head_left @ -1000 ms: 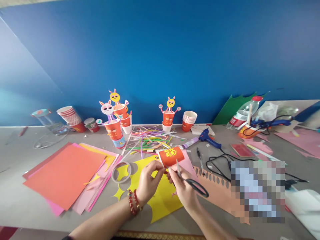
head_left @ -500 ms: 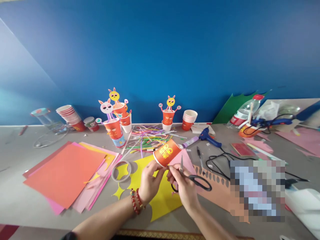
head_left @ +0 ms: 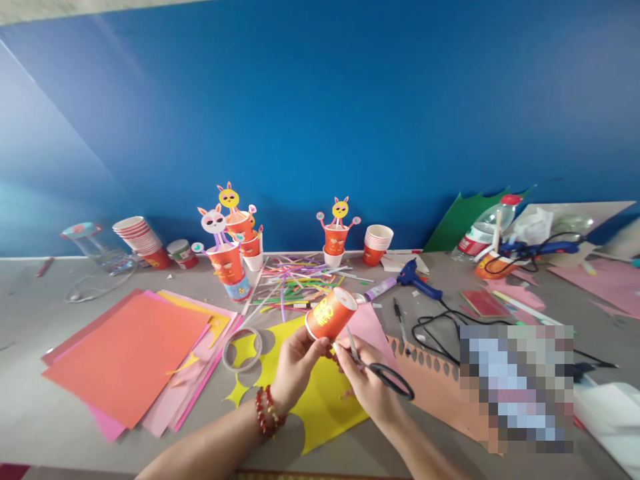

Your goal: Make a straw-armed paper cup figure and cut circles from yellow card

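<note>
Tilting the orange paper cup (head_left: 327, 321) over the yellow paper sheet (head_left: 330, 408), base up and away from you, you pinch it near its rim with your left hand (head_left: 294, 370), presumably to keep that edge within reach. Your right hand (head_left: 367, 380) brings thumb and finger together beside the rim; whatever sits between them is too small to tell. The scissors (head_left: 353, 345) are tucked in that same hand, blades upward, probably to free the fingertips. The cup is raised above the worktop's (head_left: 30, 387) middle, between its left and right edges.
</note>
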Demonstrator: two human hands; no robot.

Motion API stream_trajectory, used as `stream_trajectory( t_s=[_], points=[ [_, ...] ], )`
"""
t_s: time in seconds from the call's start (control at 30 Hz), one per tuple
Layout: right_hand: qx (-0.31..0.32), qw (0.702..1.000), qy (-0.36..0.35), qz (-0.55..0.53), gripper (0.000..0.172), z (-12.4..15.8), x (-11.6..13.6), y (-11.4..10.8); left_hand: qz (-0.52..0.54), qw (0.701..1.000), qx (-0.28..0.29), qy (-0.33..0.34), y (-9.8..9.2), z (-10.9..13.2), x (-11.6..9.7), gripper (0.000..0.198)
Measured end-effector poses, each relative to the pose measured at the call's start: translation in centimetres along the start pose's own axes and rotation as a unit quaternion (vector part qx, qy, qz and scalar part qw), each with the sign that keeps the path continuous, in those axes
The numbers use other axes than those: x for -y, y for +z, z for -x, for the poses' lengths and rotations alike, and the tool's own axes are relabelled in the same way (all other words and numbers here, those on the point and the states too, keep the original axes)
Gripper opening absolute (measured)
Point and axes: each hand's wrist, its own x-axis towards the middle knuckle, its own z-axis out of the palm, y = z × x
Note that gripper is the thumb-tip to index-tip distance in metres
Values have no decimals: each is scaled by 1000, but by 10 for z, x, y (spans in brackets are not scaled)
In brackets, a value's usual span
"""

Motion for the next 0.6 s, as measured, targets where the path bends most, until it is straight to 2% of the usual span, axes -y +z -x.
stream_trajectory(
  t_s=[0.17,0.23,0.33,0.4,0.47,0.6],
  points=[
    [-16,992,-93,83,21,-1,-7,2,-156,985,-19,67,-6,2,-2,26],
    [-18,987,-129,94,19,0,-10,2,-128,990,-9,53,-5,2,-5,27],
    [-18,984,-151,94,18,2,-11,2,0,1000,22,-19,-3,0,-9,31],
    [-22,988,-130,83,19,3,-9,3,45,997,29,-58,-1,-2,-9,34],
    [-20,995,-85,58,21,4,-7,3,48,996,29,-72,-1,-3,-8,36],
    [-1,1000,-10,5,22,6,-8,4,-1,999,20,-46,-4,-6,-3,38]
  ],
)
